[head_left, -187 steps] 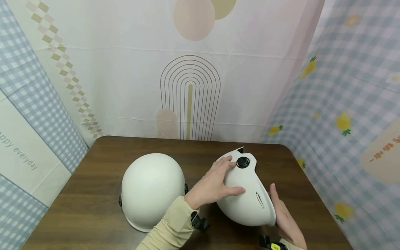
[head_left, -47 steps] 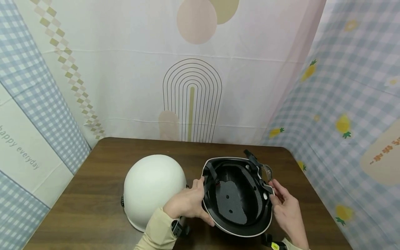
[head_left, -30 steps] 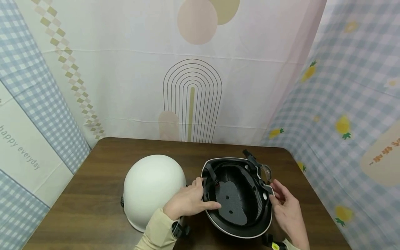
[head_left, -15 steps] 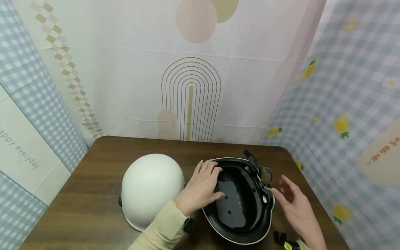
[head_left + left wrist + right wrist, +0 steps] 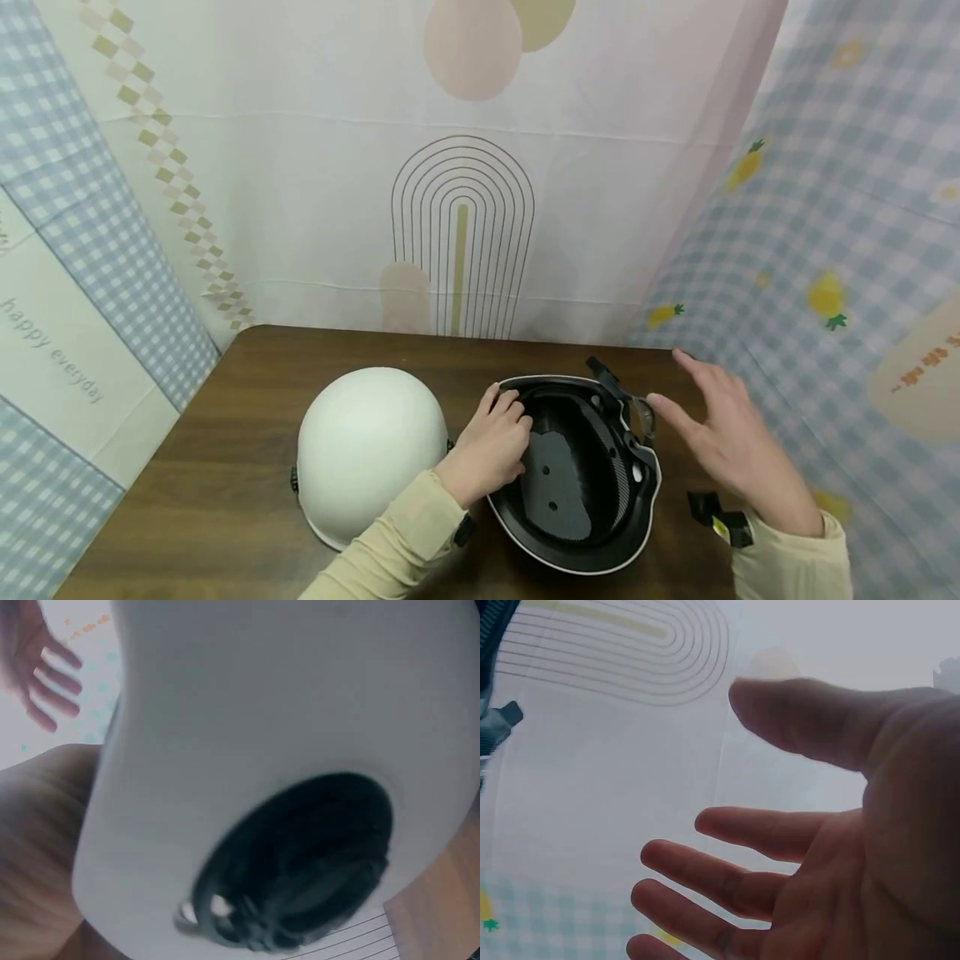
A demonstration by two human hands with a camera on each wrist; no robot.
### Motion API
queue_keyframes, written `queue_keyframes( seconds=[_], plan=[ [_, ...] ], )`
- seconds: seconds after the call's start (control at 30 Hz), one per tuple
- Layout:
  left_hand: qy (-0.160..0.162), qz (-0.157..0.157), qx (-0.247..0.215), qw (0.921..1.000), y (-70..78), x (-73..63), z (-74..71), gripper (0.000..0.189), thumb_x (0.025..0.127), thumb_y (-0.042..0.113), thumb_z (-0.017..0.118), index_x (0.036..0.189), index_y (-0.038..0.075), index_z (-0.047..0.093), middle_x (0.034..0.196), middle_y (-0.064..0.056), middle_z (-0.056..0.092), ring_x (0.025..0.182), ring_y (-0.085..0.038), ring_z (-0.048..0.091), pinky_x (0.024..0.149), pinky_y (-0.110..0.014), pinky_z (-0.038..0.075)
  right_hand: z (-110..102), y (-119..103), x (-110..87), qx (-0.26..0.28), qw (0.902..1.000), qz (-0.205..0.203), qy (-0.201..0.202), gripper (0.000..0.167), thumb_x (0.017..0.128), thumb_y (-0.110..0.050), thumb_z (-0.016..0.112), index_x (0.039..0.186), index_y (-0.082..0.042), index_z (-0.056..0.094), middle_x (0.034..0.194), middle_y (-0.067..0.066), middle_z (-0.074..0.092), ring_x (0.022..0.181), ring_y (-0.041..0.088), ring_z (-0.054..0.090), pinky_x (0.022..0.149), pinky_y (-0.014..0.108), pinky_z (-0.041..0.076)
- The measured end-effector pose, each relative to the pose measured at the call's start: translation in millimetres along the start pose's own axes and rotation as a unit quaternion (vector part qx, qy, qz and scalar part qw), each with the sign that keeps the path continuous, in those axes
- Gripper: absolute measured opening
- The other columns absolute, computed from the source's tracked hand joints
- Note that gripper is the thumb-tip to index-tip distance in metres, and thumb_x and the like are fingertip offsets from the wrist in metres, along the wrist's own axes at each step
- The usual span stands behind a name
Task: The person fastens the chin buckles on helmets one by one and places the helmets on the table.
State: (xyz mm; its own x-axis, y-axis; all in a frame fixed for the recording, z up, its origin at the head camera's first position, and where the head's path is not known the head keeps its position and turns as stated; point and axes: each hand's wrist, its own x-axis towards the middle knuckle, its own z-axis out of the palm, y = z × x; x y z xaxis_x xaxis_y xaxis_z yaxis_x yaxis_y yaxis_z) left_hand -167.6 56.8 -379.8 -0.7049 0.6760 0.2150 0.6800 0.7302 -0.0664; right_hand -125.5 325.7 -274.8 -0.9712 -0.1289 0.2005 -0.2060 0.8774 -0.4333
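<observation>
A white helmet [image 5: 577, 475] lies upside down on the table, its black lining facing up. My left hand [image 5: 487, 446] grips its left rim, fingers curled over the edge and hiding the strap there. In the left wrist view, the white shell [image 5: 247, 697] with a black round fitting [image 5: 300, 859] fills most of the picture. My right hand [image 5: 738, 446] hovers right of the helmet, fingers spread and holding nothing. Its thumb tip overlaps the edge of the dark chin strap [image 5: 636, 402], which hangs out over the right rim. The right wrist view shows the open palm [image 5: 825, 892].
A second white helmet [image 5: 371, 454] stands dome up, left of the upturned one, with black fittings at its sides. Both are on a brown wooden table [image 5: 225, 467]. A printed cloth [image 5: 315, 208] hangs behind, with a checked cloth [image 5: 885, 250] on the right.
Six seconds ago the right helmet showed its white outer shell; now its lining faces up. Lately my right hand left the right rim, rising rightward. My left hand shifted forward and curled over the left rim.
</observation>
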Motion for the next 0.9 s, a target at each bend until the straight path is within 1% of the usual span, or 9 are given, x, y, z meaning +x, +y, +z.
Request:
queue_keyframes(
  seconds=[0.13,0.3,0.43,0.5,0.57,0.67,0.77,0.83,0.9],
  plan=[
    [0.009,0.001,0.010,0.9999,1.7,0.3,1.1,0.027,0.079,0.031,0.082,0.099,0.015,0.072,0.114,-0.006,0.062,0.125,-0.028,0.045,0.112,-0.049,0.024,0,-3,16.3,-0.012,0.9985,0.002,-0.053,0.078,0.098,-0.052,0.049,0.152,0.000,0.025,0.145,0.031,0.033,0.130,0.052,0.025,0.095,0.067,0.028],
    [0.039,-0.003,0.059,0.9975,3.9,1.4,3.6,0.006,0.084,0.020,0.075,0.084,0.018,0.069,0.105,-0.004,0.060,0.108,-0.027,0.048,0.105,-0.046,0.032,14,4,33.0,-0.013,0.9901,0.021,-0.139,0.087,0.096,-0.061,0.043,0.153,0.001,0.021,0.150,0.032,0.024,0.135,0.053,0.016,0.098,0.068,0.026],
    [0.047,-0.020,0.090,0.9947,4.7,3.6,4.8,0.018,0.086,0.017,0.073,0.070,0.019,0.065,0.098,-0.004,0.056,0.095,-0.025,0.045,0.095,-0.042,0.037,27,12,41.6,-0.004,0.9832,0.028,-0.181,0.091,0.096,-0.059,0.047,0.153,0.003,0.015,0.154,0.033,0.014,0.138,0.056,0.006,0.102,0.070,0.017],
    [0.045,-0.029,0.099,0.9937,5.0,4.5,5.4,0.022,0.086,0.017,0.073,0.067,0.019,0.063,0.098,-0.004,0.055,0.094,-0.025,0.044,0.093,-0.041,0.038,34,16,46.0,-0.004,0.9809,0.027,-0.192,0.092,0.096,-0.057,0.049,0.153,0.005,0.013,0.154,0.033,0.011,0.137,0.058,0.003,0.103,0.071,0.014],
    [0.043,-0.033,0.103,0.9932,5.5,5.1,6.8,0.023,0.086,0.018,0.074,0.066,0.019,0.063,0.098,-0.005,0.055,0.093,-0.024,0.044,0.091,-0.040,0.038,40,20,49.4,-0.006,0.9791,0.029,-0.201,0.092,0.096,-0.055,0.051,0.153,0.006,0.011,0.154,0.034,0.011,0.137,0.058,0.003,0.103,0.071,0.014],
    [0.048,-0.033,0.114,0.9918,6.5,5.6,9.2,0.017,0.087,0.018,0.073,0.072,0.019,0.065,0.098,-0.004,0.055,0.093,-0.024,0.044,0.090,-0.040,0.039,48,26,52.0,-0.006,0.9780,0.034,-0.206,0.091,0.098,-0.050,0.052,0.152,0.008,0.008,0.152,0.037,0.012,0.136,0.059,0.006,0.103,0.071,0.017],
    [0.055,-0.032,0.119,0.9908,6.8,5.7,10.4,0.010,0.087,0.019,0.073,0.079,0.018,0.067,0.097,-0.004,0.056,0.094,-0.024,0.045,0.091,-0.041,0.039,53,30,53.1,0.004,0.9776,0.037,-0.207,0.088,0.099,-0.044,0.052,0.152,0.009,0.006,0.152,0.037,0.013,0.136,0.059,0.009,0.104,0.069,0.016],
    [0.057,-0.032,0.120,0.9906,6.4,5.9,10.6,0.008,0.086,0.021,0.074,0.082,0.018,0.068,0.096,-0.003,0.057,0.093,-0.024,0.046,0.091,-0.041,0.039,56,33,53.6,0.008,0.9783,0.032,-0.205,0.084,0.101,-0.040,0.051,0.152,0.009,0.007,0.152,0.037,0.017,0.136,0.057,0.015,0.105,0.068,0.019],
    [0.057,-0.030,0.117,0.9910,5.9,6.4,10.1,0.008,0.086,0.022,0.075,0.084,0.019,0.068,0.092,-0.001,0.059,0.091,-0.023,0.046,0.090,-0.040,0.039,58,34,54.3,0.011,0.9789,0.028,-0.202,0.080,0.101,-0.038,0.051,0.152,0.009,0.009,0.151,0.035,0.022,0.134,0.053,0.026,0.103,0.065,0.026]
  ],
)
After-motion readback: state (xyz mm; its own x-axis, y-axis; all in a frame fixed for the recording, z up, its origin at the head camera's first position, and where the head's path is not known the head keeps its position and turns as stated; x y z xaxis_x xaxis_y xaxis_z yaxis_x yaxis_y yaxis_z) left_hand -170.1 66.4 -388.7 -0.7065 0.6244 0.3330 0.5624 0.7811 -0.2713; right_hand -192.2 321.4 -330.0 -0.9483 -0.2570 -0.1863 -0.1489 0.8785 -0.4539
